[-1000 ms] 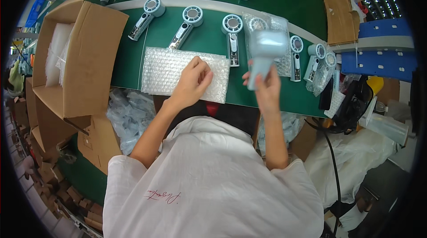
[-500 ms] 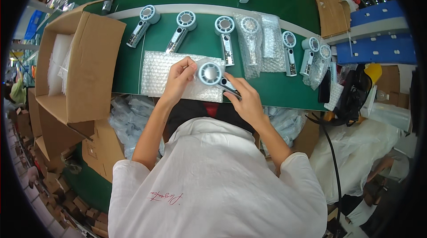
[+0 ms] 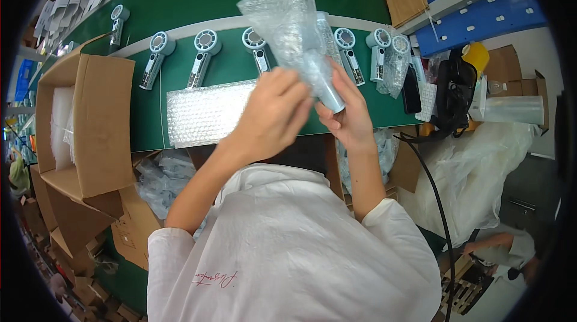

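Observation:
My right hand (image 3: 350,108) is closed around the light-blue handle (image 3: 329,98) of a handheld fan, just above the table's near edge. A clear bubble-wrap bag (image 3: 285,12) covers the upper part of the fan and stands up and away from me, so the fan's head is hidden. At the bag's near end, my left hand (image 3: 273,111) is curled with its fingers on the wrap, slightly blurred. A flat bubble-wrap sheet or bag (image 3: 207,114) lies on the green table left of my hands.
Several unwrapped light-blue fans, such as this one (image 3: 206,51), lie in a row on the green table. A bubble-wrapped fan (image 3: 396,60) lies right, near a dark phone (image 3: 412,90) and black bag (image 3: 454,90). An open cardboard box (image 3: 105,123) stands left.
The fan I held face up, low over the flat bubble wrap, is now turned over and raised, with bubble wrap around its upper part. The whole view has shifted to the right.

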Available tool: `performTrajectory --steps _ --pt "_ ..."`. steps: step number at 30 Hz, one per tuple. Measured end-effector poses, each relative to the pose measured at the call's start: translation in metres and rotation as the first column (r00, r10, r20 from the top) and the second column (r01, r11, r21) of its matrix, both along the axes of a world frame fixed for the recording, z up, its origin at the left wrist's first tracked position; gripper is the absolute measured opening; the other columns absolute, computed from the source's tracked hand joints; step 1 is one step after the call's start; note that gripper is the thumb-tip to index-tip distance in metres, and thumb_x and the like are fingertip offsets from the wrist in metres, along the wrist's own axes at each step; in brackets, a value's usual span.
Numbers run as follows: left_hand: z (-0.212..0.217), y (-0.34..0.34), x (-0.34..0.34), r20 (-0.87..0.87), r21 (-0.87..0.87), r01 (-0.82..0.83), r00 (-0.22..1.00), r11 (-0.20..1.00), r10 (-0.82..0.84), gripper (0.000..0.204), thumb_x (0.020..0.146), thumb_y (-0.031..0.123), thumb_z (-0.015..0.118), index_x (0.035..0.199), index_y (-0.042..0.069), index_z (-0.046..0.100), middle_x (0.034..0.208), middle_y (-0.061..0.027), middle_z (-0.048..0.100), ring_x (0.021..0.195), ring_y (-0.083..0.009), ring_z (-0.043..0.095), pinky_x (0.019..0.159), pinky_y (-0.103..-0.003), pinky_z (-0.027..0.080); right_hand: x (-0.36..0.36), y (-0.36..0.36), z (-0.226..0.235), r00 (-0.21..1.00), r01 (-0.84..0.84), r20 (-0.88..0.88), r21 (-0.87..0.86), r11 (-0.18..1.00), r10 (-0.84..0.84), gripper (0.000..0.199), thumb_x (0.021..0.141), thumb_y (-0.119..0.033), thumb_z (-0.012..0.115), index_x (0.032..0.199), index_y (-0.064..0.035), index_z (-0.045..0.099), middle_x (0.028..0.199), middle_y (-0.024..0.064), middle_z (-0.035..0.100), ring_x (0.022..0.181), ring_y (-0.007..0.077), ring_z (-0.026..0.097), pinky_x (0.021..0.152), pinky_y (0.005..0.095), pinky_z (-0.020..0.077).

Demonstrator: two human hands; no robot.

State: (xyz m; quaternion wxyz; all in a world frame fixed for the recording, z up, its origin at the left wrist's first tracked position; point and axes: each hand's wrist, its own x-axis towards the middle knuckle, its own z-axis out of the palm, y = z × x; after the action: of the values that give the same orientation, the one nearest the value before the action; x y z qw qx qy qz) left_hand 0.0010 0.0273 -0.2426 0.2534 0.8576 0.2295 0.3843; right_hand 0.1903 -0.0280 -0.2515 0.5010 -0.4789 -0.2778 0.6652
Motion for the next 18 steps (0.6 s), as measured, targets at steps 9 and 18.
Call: performTrajectory --steps 9,18 --pt "0.080 0.051 0.090 0.467 -0.307 0.459 0.836 0.833 -0.288 0.013 0.093 0.013 0.060 0.083 0.004 0.056 0.082 -0.0025 0.049 0.071 -0.0130 0.042 0.065 -0.026 0.036 0.056 -0.054 0.012 0.633 0.213 -0.720 0.516 0.830 0.285 0.070 0.103 -0.057 0.042 0.157 -0.0164 0.025 0.107 0.0221 0.064 0.052 0.0211 0.053 0.044 0.0279 0.0421" --pt "0.035 -0.064 0.063 -0.100 0.152 0.571 0.821 0.806 -0.563 0.008 0.087 0.012 0.060 0.089 0.004 0.059 0.096 -0.0080 0.051 0.085 -0.0221 0.049 0.081 -0.033 0.041 0.062 -0.071 -0.003 0.969 -0.022 -0.230 0.274 0.962 0.088 0.051 0.094 -0.024 0.057 0.142 -0.0081 0.048 0.118 0.0135 0.062 0.105 0.0206 0.058 0.093 0.0329 0.0427"
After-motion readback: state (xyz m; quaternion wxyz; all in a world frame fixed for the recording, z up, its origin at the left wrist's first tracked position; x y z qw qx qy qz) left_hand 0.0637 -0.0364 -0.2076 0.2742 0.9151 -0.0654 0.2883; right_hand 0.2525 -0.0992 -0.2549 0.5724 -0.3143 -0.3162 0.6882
